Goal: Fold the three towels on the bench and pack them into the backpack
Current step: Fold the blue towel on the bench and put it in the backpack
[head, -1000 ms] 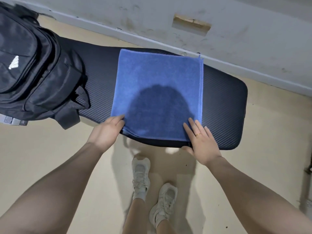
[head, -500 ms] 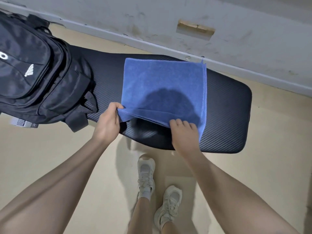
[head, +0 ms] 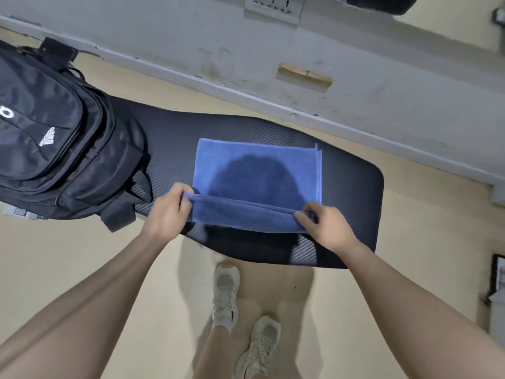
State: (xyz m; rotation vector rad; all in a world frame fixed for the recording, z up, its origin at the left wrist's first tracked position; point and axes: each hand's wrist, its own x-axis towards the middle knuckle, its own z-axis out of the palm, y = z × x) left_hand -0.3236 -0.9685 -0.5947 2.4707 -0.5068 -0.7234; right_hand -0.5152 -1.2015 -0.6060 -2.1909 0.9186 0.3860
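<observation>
A blue towel (head: 257,170) lies on the black padded bench (head: 352,203), its near part lifted and turned over toward the far side. My left hand (head: 169,214) pinches the near left corner of the towel. My right hand (head: 326,225) pinches the near right corner. The folded-over flap stretches between both hands. A black backpack (head: 54,149) stands on the left end of the bench, its zips appearing closed. I see only layers of blue cloth in one pile; how many towels it holds I cannot tell.
A grey wall (head: 355,64) with a skirting runs behind the bench. Beige floor (head: 82,255) surrounds it, and my two white sneakers (head: 226,294) stand in front. Bare bench surface shows right of the towel and between towel and backpack.
Both hands went from resting at the towel's near edge to pinching its near corners. They have lifted that edge and carried it toward the far side, so a fold has formed.
</observation>
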